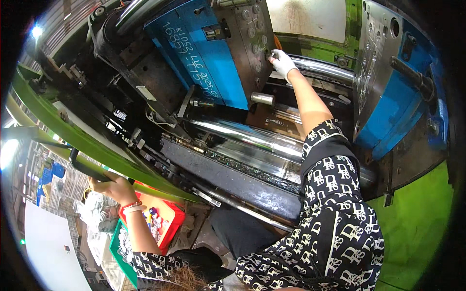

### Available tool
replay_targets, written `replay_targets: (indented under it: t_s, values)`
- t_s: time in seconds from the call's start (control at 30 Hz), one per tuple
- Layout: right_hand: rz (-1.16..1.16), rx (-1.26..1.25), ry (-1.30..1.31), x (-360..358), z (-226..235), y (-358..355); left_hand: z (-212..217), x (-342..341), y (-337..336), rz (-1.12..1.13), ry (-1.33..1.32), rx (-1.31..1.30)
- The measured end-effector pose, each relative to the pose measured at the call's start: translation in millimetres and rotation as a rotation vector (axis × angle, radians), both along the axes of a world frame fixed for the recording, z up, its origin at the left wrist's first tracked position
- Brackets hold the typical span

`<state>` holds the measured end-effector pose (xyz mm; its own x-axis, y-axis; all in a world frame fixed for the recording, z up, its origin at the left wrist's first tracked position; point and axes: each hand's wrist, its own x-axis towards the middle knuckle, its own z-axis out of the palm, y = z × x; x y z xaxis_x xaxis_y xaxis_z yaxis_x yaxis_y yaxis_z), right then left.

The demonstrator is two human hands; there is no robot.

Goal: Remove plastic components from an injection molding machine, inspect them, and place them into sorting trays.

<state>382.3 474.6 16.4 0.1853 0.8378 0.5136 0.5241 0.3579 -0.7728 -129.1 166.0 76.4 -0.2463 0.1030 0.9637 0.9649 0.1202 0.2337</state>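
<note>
Two hands: gloved right hand [282, 63] fingers pinching at grey mould face [252, 36], left hand [114, 186] gripping black handle [80, 165].

The grey steel mould plate [250, 34] stands upright against the blue mould block [204, 53], its face studded with round cavities in rows. The black handle [80, 165] is a curved bar fixed along the green sliding door's [58, 121] lower edge.

The right hand [281, 63] reaches through the open gap between the two blue mould halves [208, 53]. Polished tie bars [252, 138] cross this gap below the forearm. The green sliding door [87, 140] bounds the left side.
</note>
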Motion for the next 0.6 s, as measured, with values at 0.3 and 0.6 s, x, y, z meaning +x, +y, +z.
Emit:
replay_targets:
  t_s: [0.3,0.6]
  values:
    - [0.124,-0.086,0.122,1,-4,20,0,2,1,-0.046,-0.021,0.051]
    - [0.091,-0.124,-0.034,1,2,24,-3,0,3,-0.059,-0.057,0.054]
